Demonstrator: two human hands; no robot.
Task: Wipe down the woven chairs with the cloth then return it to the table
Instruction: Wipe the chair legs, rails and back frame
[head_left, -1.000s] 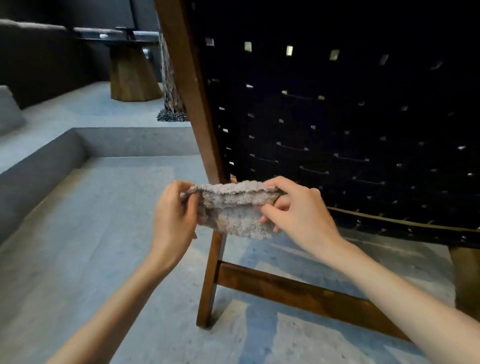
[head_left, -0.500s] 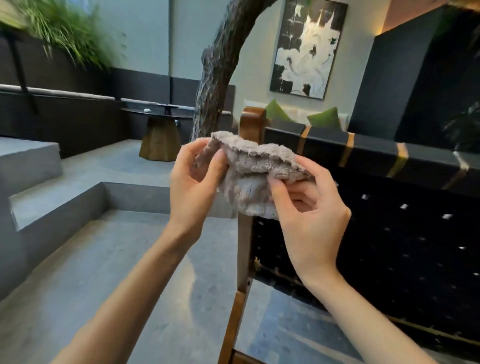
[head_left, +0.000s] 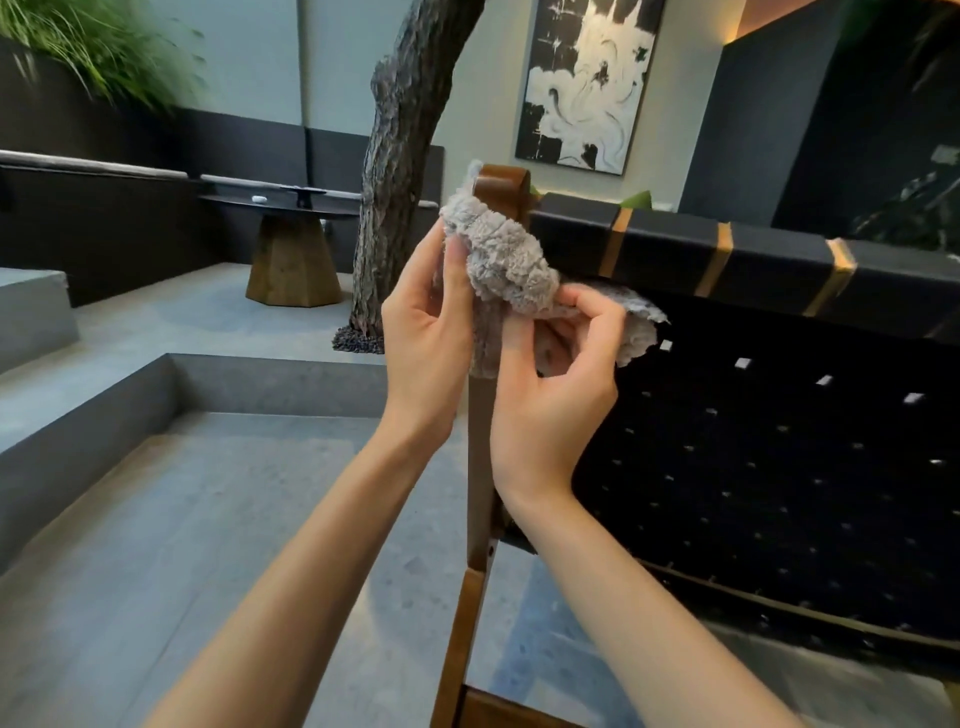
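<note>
A fluffy grey cloth (head_left: 506, 265) is bunched against the top of the wooden post of a black woven chair (head_left: 769, 467), seen from behind. My left hand (head_left: 423, 332) grips the cloth's left side, thumb pressed on it. My right hand (head_left: 556, 384) pinches its lower right edge just under the chair's top rail. Both hands hold the cloth at the chair's upper left corner. A dark round table (head_left: 280, 203) on a wooden base stands far back at the left.
A thick tree trunk (head_left: 400, 156) rises just behind the chair's post. Grey concrete steps (head_left: 104, 405) climb at the left toward a dark bench wall. A black-and-white painting (head_left: 587, 78) hangs on the far wall. Open concrete floor lies below my arms.
The view lifted from the chair's lower back to its top rail. Both hands carried the cloth up the post, and my right hand now pinches its lower edge.
</note>
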